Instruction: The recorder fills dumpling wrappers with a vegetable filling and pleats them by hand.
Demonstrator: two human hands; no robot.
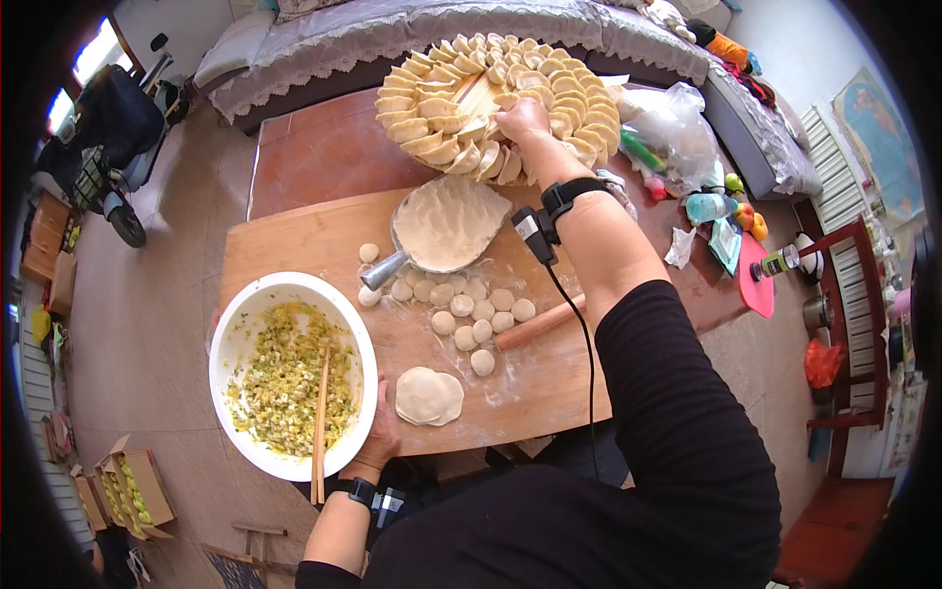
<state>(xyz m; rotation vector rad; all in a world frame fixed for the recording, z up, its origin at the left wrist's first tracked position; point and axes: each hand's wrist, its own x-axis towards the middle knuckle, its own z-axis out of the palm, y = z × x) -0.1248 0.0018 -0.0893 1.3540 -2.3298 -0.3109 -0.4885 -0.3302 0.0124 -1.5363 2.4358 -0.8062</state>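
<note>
My right hand (524, 120) reaches far forward over a round tray (471, 96) ringed with dumplings (434, 109); its fingertips are on a dumpling (508, 101) near the bare middle. At the lower left, my left hand (381, 434) grips the rim of a white bowl (221, 397) of chopped filling (287, 383), with wooden chopsticks (321, 427) leaning in it. Right of the bowl lie flat round wrappers (429, 396), stacked. Small dough discs (482, 310) and a rolling pin (537, 324) rest on the floured wooden board (294, 235), below a metal scoop (384, 270) holding flour (449, 221).
Right of the tray are plastic bags (681, 129), a water bottle (710, 207), fruit (745, 215) and a pink board (756, 276). A covered sofa (353, 51) stands behind. A black cable (589, 368) hangs from my right wrist past the board's edge.
</note>
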